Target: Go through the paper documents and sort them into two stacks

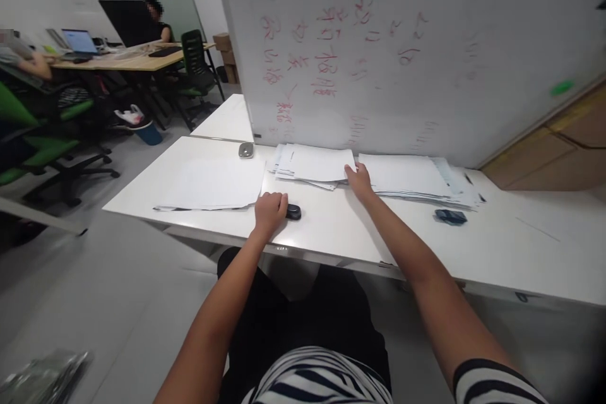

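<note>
My left hand (271,211) is closed over a black stapler (294,212), whose rounded end sticks out on the right side of the fist. That hand lies near the right corner of a flat stack of white paper (213,182). Farther right, my right hand (360,180) pinches the right edge of a middle pile of paper (315,164), its thumb on top. Just beyond that hand lies a third, thicker pile of sheets (407,175), with edges slightly fanned. What the fingers under the right hand's sheets touch is hidden.
A whiteboard (303,76) with red writing stands along the table's back. On the white table (331,227) are a small grey rounded object (245,150) and a dark crumpled item (451,217). A cardboard box (549,151) stands at right. Two people sit at a far desk (118,63).
</note>
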A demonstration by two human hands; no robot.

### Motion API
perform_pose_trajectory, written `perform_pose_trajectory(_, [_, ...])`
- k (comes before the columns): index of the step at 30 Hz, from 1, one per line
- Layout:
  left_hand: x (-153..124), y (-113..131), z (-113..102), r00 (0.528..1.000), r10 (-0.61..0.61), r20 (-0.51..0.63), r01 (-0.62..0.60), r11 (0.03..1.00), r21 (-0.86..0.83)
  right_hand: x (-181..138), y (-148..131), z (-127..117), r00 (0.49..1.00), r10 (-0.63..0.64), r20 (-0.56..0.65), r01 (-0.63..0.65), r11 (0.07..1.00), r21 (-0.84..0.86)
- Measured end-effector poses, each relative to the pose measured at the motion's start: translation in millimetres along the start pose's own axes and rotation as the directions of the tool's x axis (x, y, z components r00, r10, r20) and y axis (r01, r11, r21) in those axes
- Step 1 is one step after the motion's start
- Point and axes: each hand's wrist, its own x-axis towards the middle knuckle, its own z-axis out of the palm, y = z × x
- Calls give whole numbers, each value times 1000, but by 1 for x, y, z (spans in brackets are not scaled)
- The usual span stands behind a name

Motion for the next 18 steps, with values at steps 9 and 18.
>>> perform_pose_trajectory(9, [2, 1, 1, 1000, -7, -4, 7, 1000, 21, -22, 48, -75, 938, -344, 42, 292, 720, -630])
perform_pose_trajectory(18, [3, 2, 1, 1000, -25, -4, 25, 999, 23, -35, 34, -47, 707, -500, 500, 707, 474, -526])
